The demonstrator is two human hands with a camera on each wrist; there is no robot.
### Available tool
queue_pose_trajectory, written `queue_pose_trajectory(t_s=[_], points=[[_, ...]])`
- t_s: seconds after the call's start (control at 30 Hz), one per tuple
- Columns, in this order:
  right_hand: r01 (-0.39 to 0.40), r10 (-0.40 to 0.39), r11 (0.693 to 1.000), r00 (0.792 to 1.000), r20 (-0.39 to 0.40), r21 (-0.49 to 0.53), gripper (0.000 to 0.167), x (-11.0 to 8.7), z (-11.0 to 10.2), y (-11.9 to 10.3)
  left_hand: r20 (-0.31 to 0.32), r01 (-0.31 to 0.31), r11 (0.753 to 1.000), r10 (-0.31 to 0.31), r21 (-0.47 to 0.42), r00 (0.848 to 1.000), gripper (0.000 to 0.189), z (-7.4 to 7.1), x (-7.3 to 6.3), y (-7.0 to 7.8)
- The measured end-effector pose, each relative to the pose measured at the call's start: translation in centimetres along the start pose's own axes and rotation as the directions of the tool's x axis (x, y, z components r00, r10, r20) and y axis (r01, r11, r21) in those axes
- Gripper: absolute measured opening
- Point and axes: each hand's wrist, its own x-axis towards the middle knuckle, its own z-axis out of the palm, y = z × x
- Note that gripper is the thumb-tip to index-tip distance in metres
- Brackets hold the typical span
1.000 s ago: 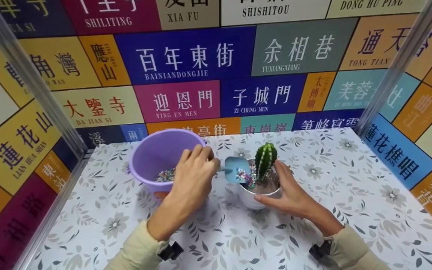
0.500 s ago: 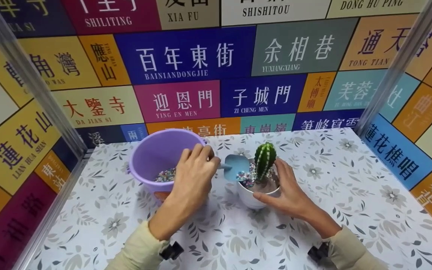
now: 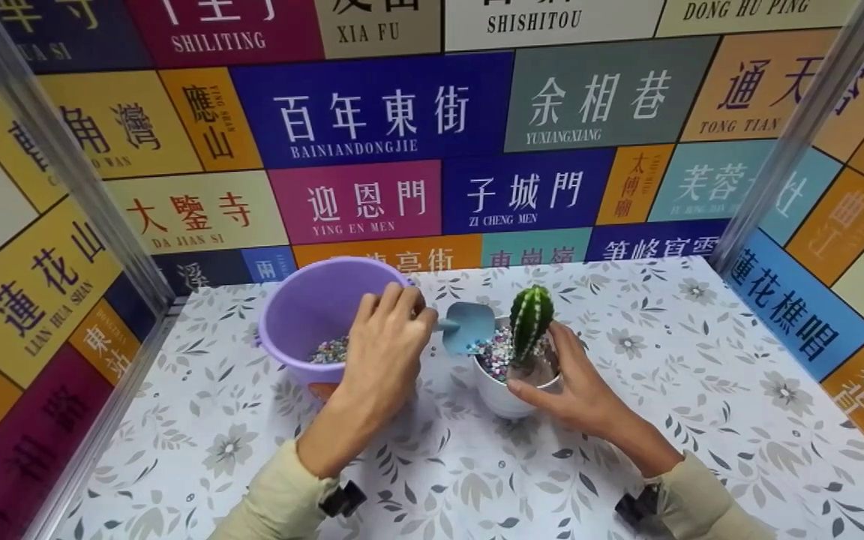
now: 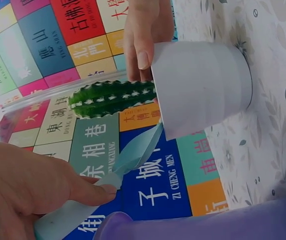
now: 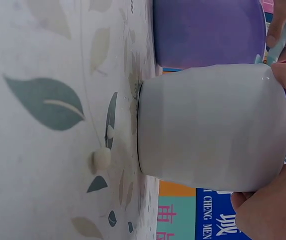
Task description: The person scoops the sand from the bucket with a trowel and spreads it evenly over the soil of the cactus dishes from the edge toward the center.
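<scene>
My left hand (image 3: 389, 337) grips the handle of a small light-blue shovel (image 3: 469, 327). In the left wrist view the tip of the shovel (image 4: 140, 148) meets the rim of a white flowerpot (image 4: 202, 87). A few coloured pebbles lie at the blade's lower edge. My right hand (image 3: 582, 382) holds the pot (image 3: 511, 401) at its rim, thumb in front and fingers behind. A green cactus (image 3: 532, 322) stands in the pot, with multicoloured pebbles (image 3: 493, 356) along its left side. The right wrist view shows the pot (image 5: 212, 127) standing on the table.
A purple bucket (image 3: 282, 322) with more coloured pebbles (image 3: 331, 350) inside stands left of the pot, partly behind my left hand. The floral-patterned table (image 3: 229, 450) ends at walls (image 3: 372, 105) covered in coloured sign panels.
The shovel has tilted over the pot's left rim and shifted slightly left. Most pebbles have slid off its blade into the pot. My right hand keeps its hold on the pot.
</scene>
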Motion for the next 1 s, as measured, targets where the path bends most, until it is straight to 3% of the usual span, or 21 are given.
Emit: queue_pose_trajectory(t_s=[0.47, 0.67, 1.0], points=[[0.003, -0.003, 1.0, 1.0, -0.02, -0.002, 0.105, 0.07, 0.07, 0.13, -0.037, -0.022, 1.0, 0.021, -0.014, 0.999, 0.026, -0.04, -0.07, 0.02], [-0.042, 0.041, 0.999, 0.999, -0.021, -0.008, 0.111, -0.03, 0.07, 0.06, -0.064, -0.03, 1.0, 0.03, -0.001, 0.998, 0.025, 0.09, -0.14, -0.08], [-0.084, 0.081, 0.996, 0.992, -0.097, -0.033, 0.114, -0.13, 0.8, -0.13, -0.062, -0.01, 1.0, 0.008, -0.025, 0.998, 0.026, 0.07, -0.37, -0.6]])
